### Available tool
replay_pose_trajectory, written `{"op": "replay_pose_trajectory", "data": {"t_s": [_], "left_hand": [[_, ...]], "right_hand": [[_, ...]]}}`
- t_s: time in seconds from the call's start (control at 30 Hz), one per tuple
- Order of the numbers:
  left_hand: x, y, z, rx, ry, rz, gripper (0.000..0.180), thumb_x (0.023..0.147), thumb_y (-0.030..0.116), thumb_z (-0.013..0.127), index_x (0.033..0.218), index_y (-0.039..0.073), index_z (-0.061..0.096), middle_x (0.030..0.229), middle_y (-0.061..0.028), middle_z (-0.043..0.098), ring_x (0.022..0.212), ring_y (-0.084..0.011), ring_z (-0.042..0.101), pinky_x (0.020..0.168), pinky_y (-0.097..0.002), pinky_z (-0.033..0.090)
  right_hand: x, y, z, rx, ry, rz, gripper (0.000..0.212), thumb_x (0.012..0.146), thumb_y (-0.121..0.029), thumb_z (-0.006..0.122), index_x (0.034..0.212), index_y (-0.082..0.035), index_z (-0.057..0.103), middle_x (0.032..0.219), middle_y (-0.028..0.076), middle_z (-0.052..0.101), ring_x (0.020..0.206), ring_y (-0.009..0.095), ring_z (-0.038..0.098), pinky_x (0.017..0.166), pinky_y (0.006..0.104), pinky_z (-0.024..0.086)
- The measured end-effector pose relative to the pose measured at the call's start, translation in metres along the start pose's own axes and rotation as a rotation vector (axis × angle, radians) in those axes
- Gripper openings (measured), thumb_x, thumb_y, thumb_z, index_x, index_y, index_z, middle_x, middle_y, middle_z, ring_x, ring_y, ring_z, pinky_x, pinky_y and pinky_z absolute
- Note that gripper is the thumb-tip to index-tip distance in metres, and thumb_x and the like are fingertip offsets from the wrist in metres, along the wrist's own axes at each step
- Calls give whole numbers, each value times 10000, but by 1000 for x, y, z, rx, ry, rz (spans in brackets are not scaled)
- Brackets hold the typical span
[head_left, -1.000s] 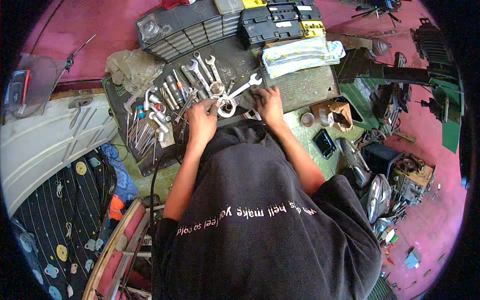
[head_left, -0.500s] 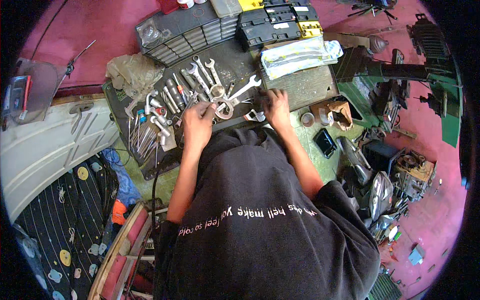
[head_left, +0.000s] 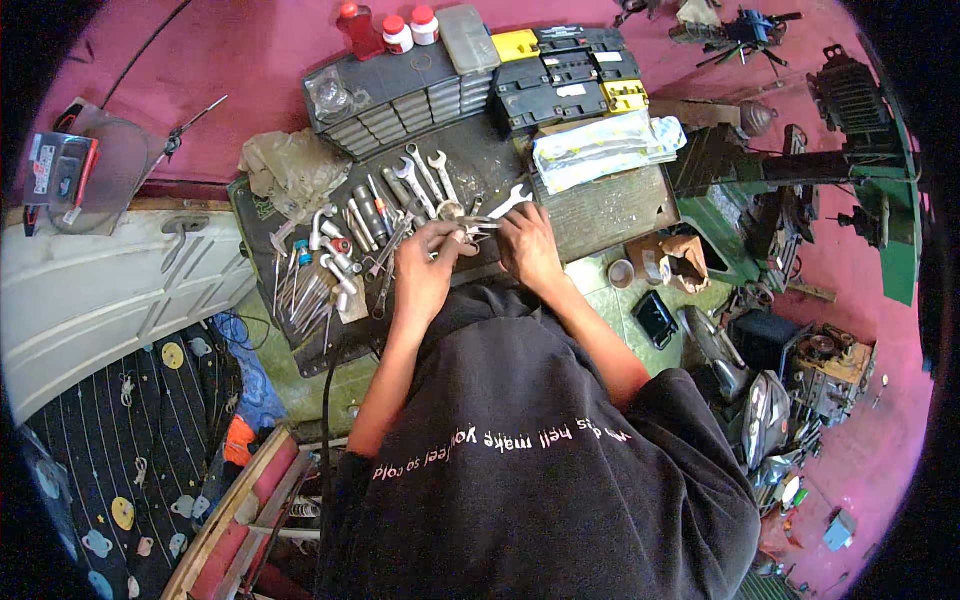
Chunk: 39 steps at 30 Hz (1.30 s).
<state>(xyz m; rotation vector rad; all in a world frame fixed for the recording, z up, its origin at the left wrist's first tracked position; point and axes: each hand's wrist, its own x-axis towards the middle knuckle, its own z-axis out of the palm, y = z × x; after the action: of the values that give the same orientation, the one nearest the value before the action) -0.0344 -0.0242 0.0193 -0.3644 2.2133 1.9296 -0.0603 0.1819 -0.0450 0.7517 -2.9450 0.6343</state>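
Note:
Over the front of the dark workbench [head_left: 505,150], my left hand [head_left: 425,265] is closed, its thumb and fingers pinching a flat, ring-like metal part [head_left: 480,224]. My right hand [head_left: 530,245] is close on the other side of that part, fingers curled in; what they grip is hidden. Just beyond the right fingertips lies an open-end wrench [head_left: 513,200]. Several combination wrenches [head_left: 418,180] fan out past my left hand. To their left lie screwdrivers [head_left: 378,200], chrome sockets [head_left: 340,265] and thin metal rods [head_left: 302,295].
A small-drawer cabinet [head_left: 400,115] stands at the back beside black and yellow batteries [head_left: 550,90]. A plastic-wrapped package [head_left: 605,152] rests on a ribbed board [head_left: 615,205] to the right. Crumpled plastic [head_left: 295,175] lies at the left. Below on the floor are a black tray [head_left: 655,318] and machine parts [head_left: 830,345].
My hands have come closer together, the right one moving left toward the metal part in my left hand. The part has tilted from face-on to nearly edge-on. The view has shifted slightly.

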Motion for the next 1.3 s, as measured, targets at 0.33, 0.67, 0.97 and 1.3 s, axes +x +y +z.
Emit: {"op": "replay_pose_trajectory", "data": {"t_s": [0.33,0.67,0.97,1.3], "left_hand": [[10,-29,-15,443,233,330,296,836,217,843,1046,27,760,1078,-181,750,1078,-371,686,930,-462,513],[-2,14,-28,369,351,496,179,818,146,825,909,6,762,972,-125,742,988,-298,675,948,-424,444],[-4,65,-37,363,394,620,146,800,142,834,851,30,756,920,-98,731,919,-273,675,896,-416,437],[10,127,-56,284,343,716,179,814,175,805,783,24,715,903,-126,714,884,-283,682,892,-417,415]], "right_hand": [[44,-42,-57,242,117,-91,312,800,-52,705,1111,-66,720,1018,132,657,1099,369,559,996,511,440],[74,-82,-94,509,231,-190,190,835,-120,789,984,-23,722,959,128,701,1050,345,597,923,468,438],[105,-97,-123,593,274,-178,213,846,-96,801,1007,24,731,953,167,722,981,346,644,884,443,499],[139,-113,-179,544,327,-268,200,881,-95,762,1040,21,729,906,164,696,905,328,635,852,423,481]]}}
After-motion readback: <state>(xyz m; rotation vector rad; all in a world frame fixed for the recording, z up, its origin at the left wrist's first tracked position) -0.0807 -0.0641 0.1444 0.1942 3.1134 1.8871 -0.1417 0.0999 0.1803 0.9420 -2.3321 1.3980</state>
